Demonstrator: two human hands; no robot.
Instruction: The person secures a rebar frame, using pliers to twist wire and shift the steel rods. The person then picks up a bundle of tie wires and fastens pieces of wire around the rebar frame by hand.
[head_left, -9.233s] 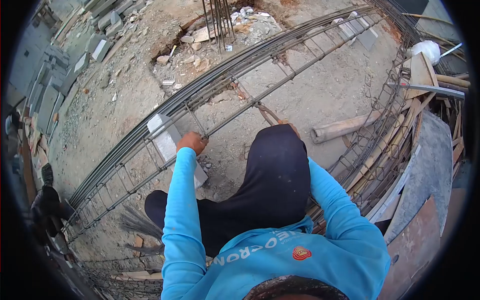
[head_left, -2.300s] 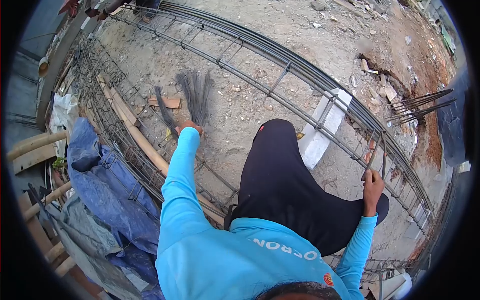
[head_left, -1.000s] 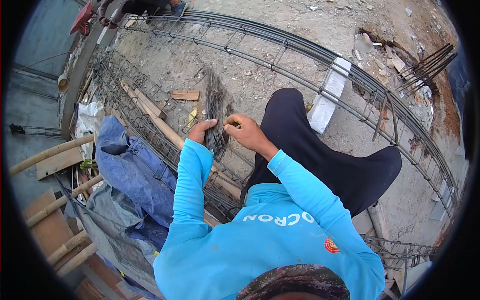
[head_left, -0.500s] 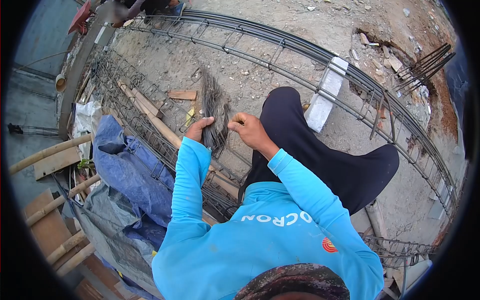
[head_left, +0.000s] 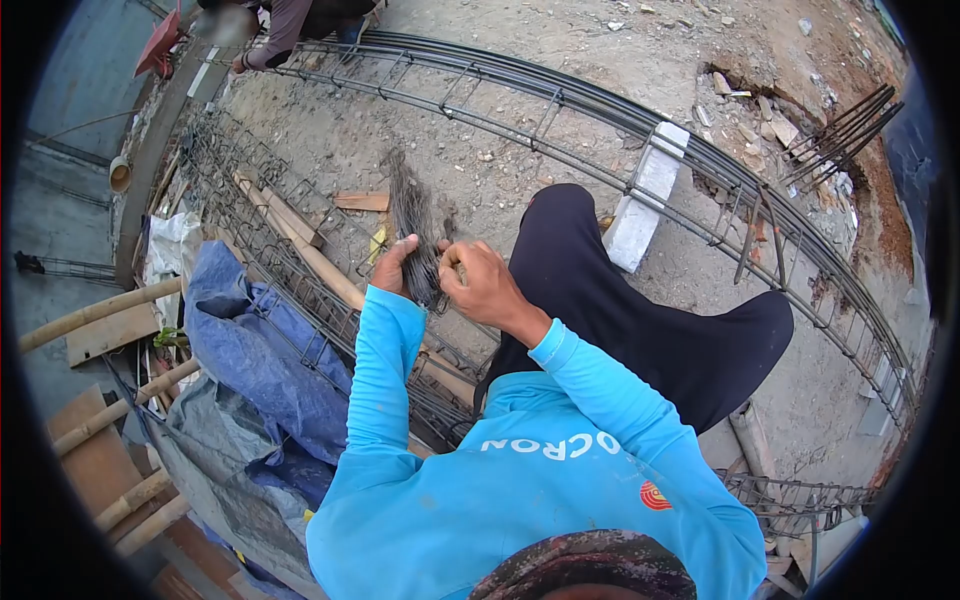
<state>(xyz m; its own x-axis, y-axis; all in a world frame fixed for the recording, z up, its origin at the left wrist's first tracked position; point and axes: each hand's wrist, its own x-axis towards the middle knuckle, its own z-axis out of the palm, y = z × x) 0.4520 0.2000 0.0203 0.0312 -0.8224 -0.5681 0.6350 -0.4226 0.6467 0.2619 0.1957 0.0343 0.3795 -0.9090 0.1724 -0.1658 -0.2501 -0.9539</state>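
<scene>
A bundle of thin grey binding wire (head_left: 408,205) is gripped in my left hand (head_left: 392,266), its thumb laid along the wires. The loose ends fan out away from me above the ground. My right hand (head_left: 484,284) is closed against the near right side of the bundle, thumb and fingers pinched together at the wires. How many strands sit between those fingers is too small to make out. Just beyond lie a small wooden block (head_left: 361,201) and a yellow scrap (head_left: 377,242).
A long rebar cage (head_left: 540,118) curves across the far side, propped on a white block (head_left: 646,198). More rebar cages (head_left: 262,165) and bamboo poles (head_left: 320,262) lie left, beside a blue tarp (head_left: 262,340). A co-worker's sleeve (head_left: 283,35) reaches the cage at top left.
My right hand has moved left onto the bundle, from just beside it. The bundle's far end has tipped slightly left. The co-worker's arm has come further into view, touching the cage.
</scene>
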